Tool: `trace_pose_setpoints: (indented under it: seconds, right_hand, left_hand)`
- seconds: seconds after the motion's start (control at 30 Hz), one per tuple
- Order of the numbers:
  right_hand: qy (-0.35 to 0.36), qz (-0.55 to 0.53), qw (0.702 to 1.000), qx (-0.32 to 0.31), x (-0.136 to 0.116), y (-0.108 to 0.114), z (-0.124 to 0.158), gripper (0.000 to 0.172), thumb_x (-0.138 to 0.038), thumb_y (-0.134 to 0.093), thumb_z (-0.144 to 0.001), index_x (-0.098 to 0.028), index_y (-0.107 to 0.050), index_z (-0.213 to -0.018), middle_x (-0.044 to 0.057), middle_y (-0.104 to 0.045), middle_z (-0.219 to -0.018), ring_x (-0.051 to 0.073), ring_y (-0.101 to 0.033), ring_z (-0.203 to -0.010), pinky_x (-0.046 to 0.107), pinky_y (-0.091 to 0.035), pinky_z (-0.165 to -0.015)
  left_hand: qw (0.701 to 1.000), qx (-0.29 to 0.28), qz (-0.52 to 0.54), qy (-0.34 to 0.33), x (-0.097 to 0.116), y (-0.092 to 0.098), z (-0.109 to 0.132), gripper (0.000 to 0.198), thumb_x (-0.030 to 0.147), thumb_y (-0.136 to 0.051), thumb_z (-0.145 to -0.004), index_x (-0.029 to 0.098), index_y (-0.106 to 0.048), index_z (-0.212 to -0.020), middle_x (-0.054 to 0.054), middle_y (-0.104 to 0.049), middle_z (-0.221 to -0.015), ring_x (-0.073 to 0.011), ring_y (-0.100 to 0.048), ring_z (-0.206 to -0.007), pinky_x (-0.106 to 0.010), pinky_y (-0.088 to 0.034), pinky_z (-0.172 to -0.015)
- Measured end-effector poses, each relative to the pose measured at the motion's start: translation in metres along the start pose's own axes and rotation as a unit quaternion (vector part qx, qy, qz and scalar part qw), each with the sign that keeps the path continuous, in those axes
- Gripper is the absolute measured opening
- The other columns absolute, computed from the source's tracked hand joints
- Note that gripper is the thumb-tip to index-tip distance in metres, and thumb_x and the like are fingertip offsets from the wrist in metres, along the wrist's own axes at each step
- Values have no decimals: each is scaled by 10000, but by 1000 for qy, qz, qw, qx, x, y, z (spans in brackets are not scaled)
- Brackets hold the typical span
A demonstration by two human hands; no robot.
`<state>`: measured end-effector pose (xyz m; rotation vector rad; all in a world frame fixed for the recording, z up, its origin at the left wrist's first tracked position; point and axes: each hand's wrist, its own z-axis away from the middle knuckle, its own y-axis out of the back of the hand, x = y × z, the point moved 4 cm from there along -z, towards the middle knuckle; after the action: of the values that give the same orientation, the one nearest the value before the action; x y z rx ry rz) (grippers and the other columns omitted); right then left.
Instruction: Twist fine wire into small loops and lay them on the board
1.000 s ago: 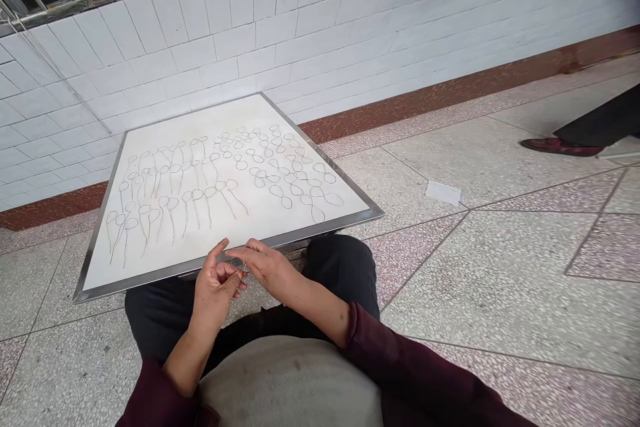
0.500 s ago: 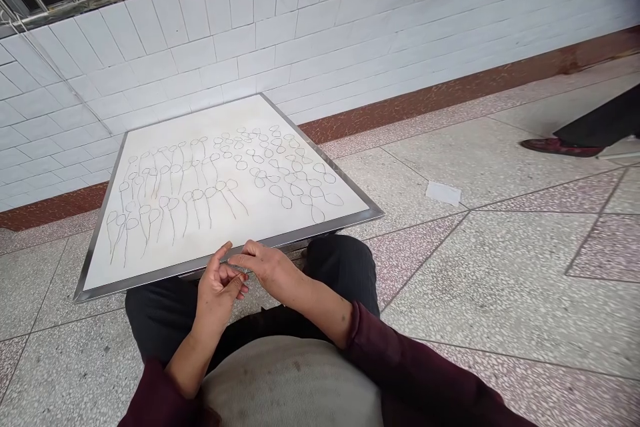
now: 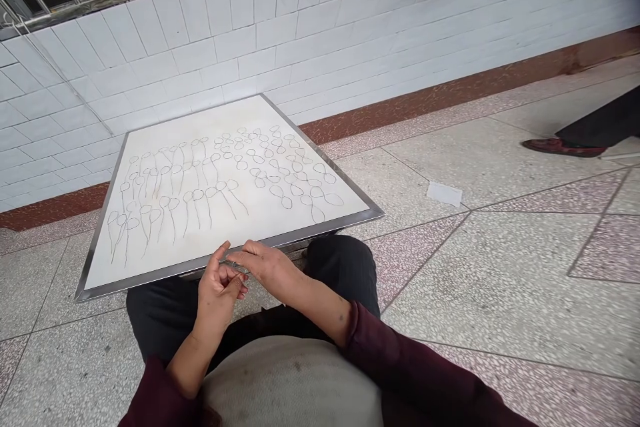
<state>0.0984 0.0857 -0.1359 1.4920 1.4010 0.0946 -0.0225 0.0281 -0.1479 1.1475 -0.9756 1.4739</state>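
Wire piece (image 3: 241,268), one, thin, located between the two hands just off the near edge of the desk (image 3: 220,120); visible part runs roughly left to right between the fingers, its ends too fine and too covered to tell which way it points. Left hand (image 3: 216,285): grip together, thumb and finger clamped on the wire piece, index finger raised toward the far side. Right hand (image 3: 267,270): palm down, reaching left, fingertips at the wire piece; whether its grip is clamped cannot be told. Tailed wire loops (image 3: 199,213), many, dark, on the left part of the desk in three rough rows; long axes run far to near, loops at the far end, tails toward the near edge, some leaning. Double wire loops (image 3: 287,201), many, figure-eight form, on the right part; long axes mixed, many slanting from far left to near right. Desk: white top, grey metal rim, beside a white tiled wall (image 3: 330,33). Paper (image 3: 445,193), white, on the floor at right. Shoe (image 3: 565,147), dark red, another person's, far right.
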Motion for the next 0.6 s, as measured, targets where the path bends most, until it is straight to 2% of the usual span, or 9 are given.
trace_pose_setpoints:
  seconds: [0.17,0.27,0.37,0.47,0.53,0.6]
  right_hand:
    - [-22,51,998,10,4,-10,0,178,-154,-508,-923,-195,-665,-849,11,-521,-725,122,-463,-644,220,-354,-525]
    - [-54,16,998,22,9,-12,0,175,-197,-500,-944,-204,-674,-952,35,-574,-789,138,-517,-680,237,-417,-572]
    - [-99,-75,991,53,16,-7,0,236,-261,-442,-979,-226,-645,-1094,53,-597,-883,151,-570,-733,278,-486,-672]
    - [-165,-188,966,65,22,-4,0,246,-338,-436,-979,-229,-648,-1040,19,-587,-796,127,-552,-619,272,-491,-624]
    - [-213,-270,938,51,22,-7,0,254,-396,-461,-959,-220,-643,-970,-9,-568,-713,109,-519,-540,246,-467,-536]
    - [-244,-337,909,39,20,-11,0,279,-449,-486,-934,-209,-627,-911,-19,-563,-693,103,-515,-524,230,-452,-493]
  left_hand:
    - [1000,-2,-17,-19,-1,-1,0,681,241,-663,-770,210,-414,-1403,51,-585,-665,-108,-554,-551,-240,-489,-557]
    - [1000,5,-18,-19,0,0,-2,685,243,-661,-772,204,-406,-1407,56,-579,-648,-109,-555,-548,-232,-481,-551]
    - [1000,16,-9,-15,1,2,-3,719,267,-672,-772,186,-376,-1422,43,-600,-676,-120,-574,-570,-243,-493,-571]
    - [999,37,-21,-27,4,6,-2,714,317,-670,-797,186,-373,-1433,20,-626,-710,-149,-611,-622,-274,-512,-620]
    - [993,62,-71,-67,8,9,0,663,339,-662,-816,220,-421,-1423,2,-651,-738,-170,-631,-674,-291,-513,-680]
    - [976,93,-149,-128,12,11,1,554,335,-668,-819,255,-539,-1351,-22,-677,-775,-186,-636,-720,-302,-499,-753]
